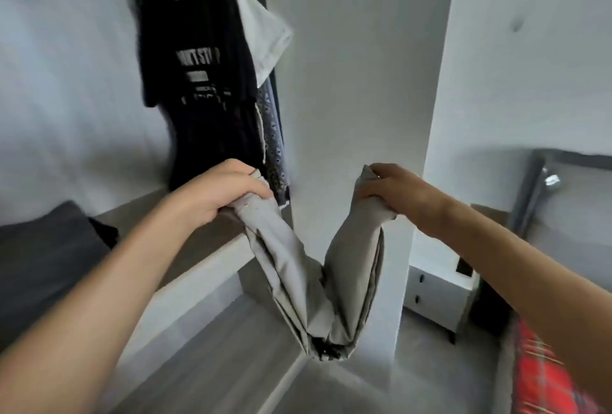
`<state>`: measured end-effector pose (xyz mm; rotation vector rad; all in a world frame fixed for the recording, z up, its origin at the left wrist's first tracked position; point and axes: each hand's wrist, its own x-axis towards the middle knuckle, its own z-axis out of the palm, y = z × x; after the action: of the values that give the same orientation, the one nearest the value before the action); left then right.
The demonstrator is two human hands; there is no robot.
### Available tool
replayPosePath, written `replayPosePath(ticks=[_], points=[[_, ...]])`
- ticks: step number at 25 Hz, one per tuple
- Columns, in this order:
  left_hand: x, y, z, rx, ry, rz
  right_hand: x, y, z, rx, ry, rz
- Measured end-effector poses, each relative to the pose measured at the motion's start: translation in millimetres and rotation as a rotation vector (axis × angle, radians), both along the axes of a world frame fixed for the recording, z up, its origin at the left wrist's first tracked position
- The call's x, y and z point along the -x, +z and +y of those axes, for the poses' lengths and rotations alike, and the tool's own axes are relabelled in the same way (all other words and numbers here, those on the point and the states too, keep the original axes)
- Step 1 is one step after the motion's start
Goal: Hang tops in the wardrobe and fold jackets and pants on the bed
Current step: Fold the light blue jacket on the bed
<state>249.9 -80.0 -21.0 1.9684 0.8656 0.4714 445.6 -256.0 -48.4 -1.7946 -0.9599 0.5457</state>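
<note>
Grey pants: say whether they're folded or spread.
Neither: the grey pants hang bunched in a V, left hand and right hand each gripping an end.

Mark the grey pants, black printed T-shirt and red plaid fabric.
grey pants [288,268]: head view, left hanging half.
black printed T-shirt [197,77]: head view, printed chest.
red plaid fabric [543,370]: head view, its middle.

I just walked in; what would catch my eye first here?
At the centre, the left hand and the right hand each grip one end of the grey pants, which sag in a V between them. Upper left, a black printed T-shirt hangs; red plaid cloth shows at lower right.
</note>
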Motion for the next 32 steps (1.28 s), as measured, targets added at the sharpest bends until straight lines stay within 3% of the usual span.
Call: replayPosePath(ticks=[9,20,26,32], points=[[104.4,19.8,139.5,0.005,0.480,-0.121,24.6,35.4,254.5,-0.073,0.405,0.023],[144.1,19.1,183.2,0.144,1.053,-0.435,41.3,58.0,464.0,-0.119,0.759,0.205],[179.7,7.2,209.5,0.069,1.304,-0.567,102.6,64.2,577.8,-0.096,0.907,0.171],[225.7,18.2,228.9,-0.066,1.511,-0.595,221.7,82.9,677.0,-0.114,1.088,0.352]])
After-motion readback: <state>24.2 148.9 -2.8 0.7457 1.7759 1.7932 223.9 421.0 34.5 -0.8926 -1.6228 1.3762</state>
